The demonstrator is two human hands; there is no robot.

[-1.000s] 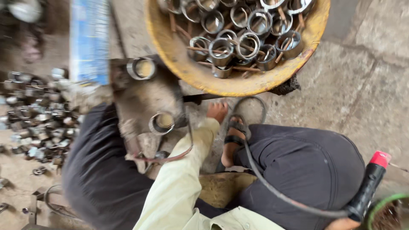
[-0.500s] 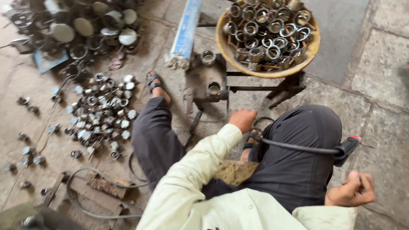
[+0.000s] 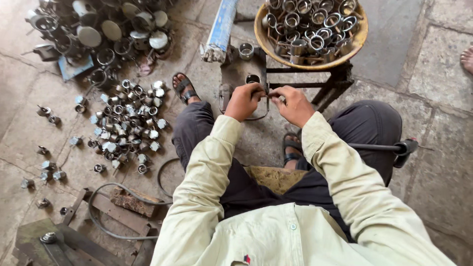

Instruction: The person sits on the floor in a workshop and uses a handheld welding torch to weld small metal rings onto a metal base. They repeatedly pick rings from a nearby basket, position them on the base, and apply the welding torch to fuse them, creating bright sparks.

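Meeting now at the small metal stand (image 3: 245, 69), both hands work together: half a second ago the right hand (image 3: 294, 105) hung back by the knee. Left hand (image 3: 244, 101) and right pinch a thin metal piece (image 3: 268, 95), each grip closed, just below the ring-filled yellow basin (image 3: 362, 37).

Both hands, left hand (image 3: 245, 101) and right hand (image 3: 294, 105), meet just below the yellow basin (image 3: 361, 37) of metal rings (image 3: 310, 29), seemingly pinching a small part.
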